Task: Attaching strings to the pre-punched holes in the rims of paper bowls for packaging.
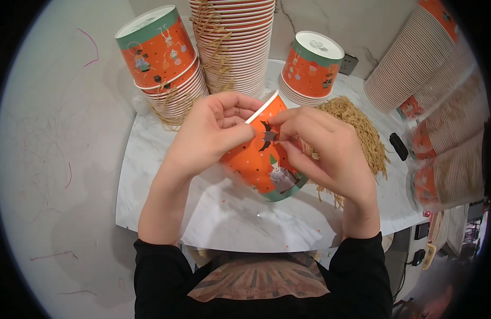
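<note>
While the left hand (207,133) grasps the orange paper cup (260,165) near its white rim, the cup tilted above the marbled table (142,173), the right hand (328,143) holds bent fingertips at the cup's bat figure (268,136); whether they pinch anything, cannot tell. Beyond the cup: one tall cup stack (245,64). Right of the cup: tan strands (360,133), heaped; farther right, one small black object (398,147).
</note>
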`<state>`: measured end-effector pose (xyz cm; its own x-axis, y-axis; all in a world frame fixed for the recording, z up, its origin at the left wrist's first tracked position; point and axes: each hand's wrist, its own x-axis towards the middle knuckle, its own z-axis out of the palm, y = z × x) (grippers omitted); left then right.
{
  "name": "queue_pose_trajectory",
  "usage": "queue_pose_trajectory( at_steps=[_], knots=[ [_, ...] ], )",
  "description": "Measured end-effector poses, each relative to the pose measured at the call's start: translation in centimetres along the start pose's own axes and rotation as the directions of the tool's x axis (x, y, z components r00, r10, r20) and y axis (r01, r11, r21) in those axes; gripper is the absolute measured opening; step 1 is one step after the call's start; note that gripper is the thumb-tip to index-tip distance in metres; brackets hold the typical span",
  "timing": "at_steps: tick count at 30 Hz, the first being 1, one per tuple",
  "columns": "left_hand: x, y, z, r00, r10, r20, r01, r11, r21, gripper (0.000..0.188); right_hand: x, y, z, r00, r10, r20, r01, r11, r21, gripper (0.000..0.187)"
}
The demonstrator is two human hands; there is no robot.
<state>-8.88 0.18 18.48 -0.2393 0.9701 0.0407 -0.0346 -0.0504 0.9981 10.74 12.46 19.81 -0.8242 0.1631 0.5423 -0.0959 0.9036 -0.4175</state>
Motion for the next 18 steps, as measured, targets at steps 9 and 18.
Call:
queue_pose_trajectory(
  at_steps=[9, 18],
  knots=[
    [-0.02, -0.17, 0.29, 0.998, 0.052, -0.046, -0.061, 0.976, -0.209, 0.031, 0.25, 0.13, 0.18, 0.995, -0.027, -0.095, 0.034, 0.997, 0.067, 0.017],
    [0.03, -0.48, 0.04, 0.997, 0.011, 0.078, 0.020, 0.922, -0.387, 0.036, 0.15, -0.39, 0.11, 0.991, -0.066, -0.116, 0.067, 0.998, 0.004, 0.016]
  ],
)
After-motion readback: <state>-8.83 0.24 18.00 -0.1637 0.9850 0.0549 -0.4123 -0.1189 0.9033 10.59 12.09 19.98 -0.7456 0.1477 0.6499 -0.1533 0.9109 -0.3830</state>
